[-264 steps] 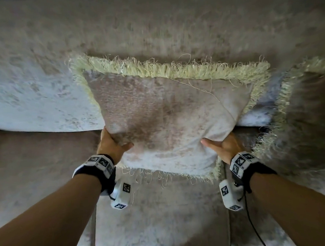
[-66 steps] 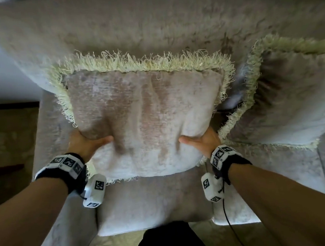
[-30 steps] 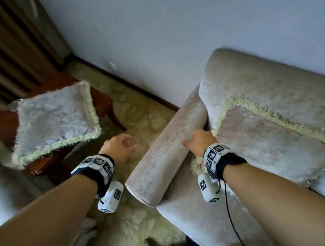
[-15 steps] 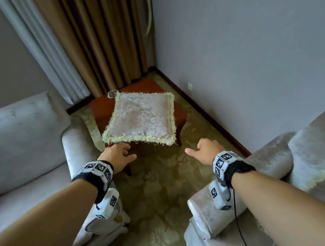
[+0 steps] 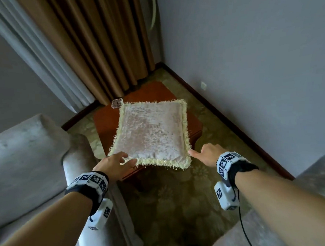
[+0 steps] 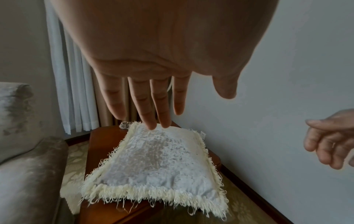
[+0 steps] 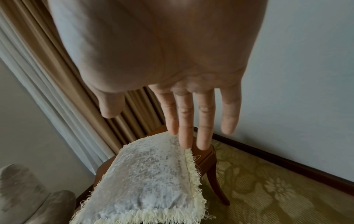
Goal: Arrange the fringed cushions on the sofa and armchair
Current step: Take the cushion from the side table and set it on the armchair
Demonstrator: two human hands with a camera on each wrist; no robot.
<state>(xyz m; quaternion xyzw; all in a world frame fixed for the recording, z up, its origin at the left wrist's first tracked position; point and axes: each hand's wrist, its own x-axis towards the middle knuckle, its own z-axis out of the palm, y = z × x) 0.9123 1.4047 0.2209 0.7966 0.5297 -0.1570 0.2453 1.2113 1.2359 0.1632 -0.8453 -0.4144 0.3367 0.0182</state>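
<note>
A pale velvet cushion [image 5: 153, 134] with a cream fringe lies flat on a red-brown wooden side table [image 5: 104, 122]. My left hand [image 5: 122, 161] reaches over its near-left corner with straight, spread fingers [image 6: 149, 106] and holds nothing. My right hand [image 5: 201, 154] hovers beside the near-right corner, fingers [image 7: 185, 121] extended and empty. In the wrist views the cushion [image 6: 157, 163] [image 7: 145, 181] lies below both palms, apart from them. The grey armchair [image 5: 27, 159] stands at the left, and the sofa's arm [image 5: 322, 170] shows at the right.
A small glass dish [image 5: 117, 103] sits on the table's far corner behind the cushion. Brown and white curtains [image 5: 95, 41] hang behind, with a grey wall at the right. Patterned carpet [image 5: 172, 198] lies between armchair and sofa.
I have turned from the sofa cushion to the side table. Both empty hands have moved forward to the near corners of the cushion there.
</note>
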